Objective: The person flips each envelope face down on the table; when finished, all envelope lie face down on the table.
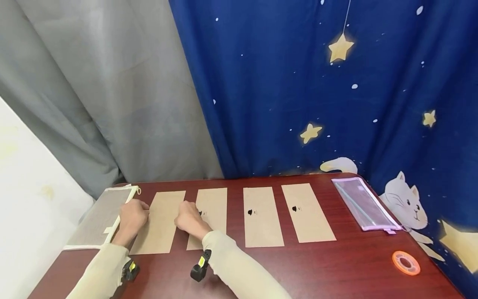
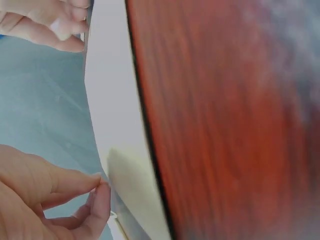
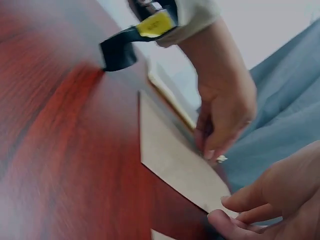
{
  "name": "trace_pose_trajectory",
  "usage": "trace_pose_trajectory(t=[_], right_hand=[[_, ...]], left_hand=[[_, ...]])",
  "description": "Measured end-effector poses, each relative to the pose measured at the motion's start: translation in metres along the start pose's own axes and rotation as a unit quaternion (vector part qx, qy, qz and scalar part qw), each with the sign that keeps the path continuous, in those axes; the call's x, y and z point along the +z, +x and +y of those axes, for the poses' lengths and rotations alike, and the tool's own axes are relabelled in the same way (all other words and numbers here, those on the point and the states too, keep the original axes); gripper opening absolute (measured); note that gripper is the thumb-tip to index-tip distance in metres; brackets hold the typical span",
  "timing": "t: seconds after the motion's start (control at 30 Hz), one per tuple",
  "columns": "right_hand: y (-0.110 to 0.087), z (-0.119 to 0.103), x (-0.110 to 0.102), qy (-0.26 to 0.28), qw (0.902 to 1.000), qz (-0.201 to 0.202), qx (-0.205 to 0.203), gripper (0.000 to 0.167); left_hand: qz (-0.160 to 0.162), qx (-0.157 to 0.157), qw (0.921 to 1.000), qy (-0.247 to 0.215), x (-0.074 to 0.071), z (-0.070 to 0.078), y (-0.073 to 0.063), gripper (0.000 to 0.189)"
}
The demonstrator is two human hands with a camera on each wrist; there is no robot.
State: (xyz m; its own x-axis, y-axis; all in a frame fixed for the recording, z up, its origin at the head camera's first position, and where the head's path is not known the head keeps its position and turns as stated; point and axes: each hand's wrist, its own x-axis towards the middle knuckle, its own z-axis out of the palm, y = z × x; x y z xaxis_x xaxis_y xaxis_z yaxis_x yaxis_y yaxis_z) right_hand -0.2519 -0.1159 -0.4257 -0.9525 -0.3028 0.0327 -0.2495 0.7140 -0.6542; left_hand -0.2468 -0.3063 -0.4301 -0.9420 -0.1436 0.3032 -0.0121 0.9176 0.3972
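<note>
A plain kraft-paper rectangle (image 1: 159, 222) lies at the left of the row, no print showing on its upper face. My left hand (image 1: 134, 216) pinches its left edge between thumb and index finger, as the left wrist view shows close up. On the opposite edge, my right hand (image 3: 282, 192) has thumb and fingertips closed at the paper's side. To the right lie several like rectangles with a small black hat print: one (image 1: 213, 203) partly behind my right forearm, another (image 1: 263, 226) in the middle and a third (image 1: 313, 224) farther right.
A grey mesh zip pouch (image 1: 91, 218) with cream trim lies beside my left hand. At the right are a purple-edged clear pouch (image 1: 367, 203) and an orange tape roll (image 1: 406, 263). Curtains (image 1: 280, 104) hang behind the dark red wooden table (image 1: 336, 270).
</note>
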Motion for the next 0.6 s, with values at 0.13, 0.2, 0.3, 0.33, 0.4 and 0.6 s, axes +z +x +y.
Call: trace_pose_trajectory(t=[0.13,0.2,0.3,0.33,0.4,0.6], right_hand=[[-0.005,0.013,-0.020,0.019,0.9998,0.006,0.003,0.049],[-0.007,0.024,-0.034,0.031,0.9995,0.010,-0.002,0.049],[-0.012,0.044,-0.055,0.046,0.9988,0.018,-0.006,0.052],[-0.013,0.050,-0.062,0.050,0.9985,0.022,-0.003,0.053],[-0.016,0.064,-0.076,0.046,0.9984,0.034,0.005,0.055],[-0.023,0.093,-0.103,0.095,0.9927,0.040,0.063,0.029]], left_hand=[[0.009,-0.011,0.9998,-0.017,0.002,0.010,-0.005,0.018],[0.007,-0.021,0.9992,-0.033,0.004,0.019,-0.007,0.020],[-0.014,-0.033,0.9979,-0.053,0.005,0.034,-0.009,0.021],[-0.028,-0.038,0.9970,-0.061,0.006,0.040,-0.009,0.022],[-0.056,-0.044,0.9947,-0.075,0.007,0.053,-0.010,0.022],[-0.140,-0.060,0.9783,-0.141,0.012,0.089,-0.009,0.024]])
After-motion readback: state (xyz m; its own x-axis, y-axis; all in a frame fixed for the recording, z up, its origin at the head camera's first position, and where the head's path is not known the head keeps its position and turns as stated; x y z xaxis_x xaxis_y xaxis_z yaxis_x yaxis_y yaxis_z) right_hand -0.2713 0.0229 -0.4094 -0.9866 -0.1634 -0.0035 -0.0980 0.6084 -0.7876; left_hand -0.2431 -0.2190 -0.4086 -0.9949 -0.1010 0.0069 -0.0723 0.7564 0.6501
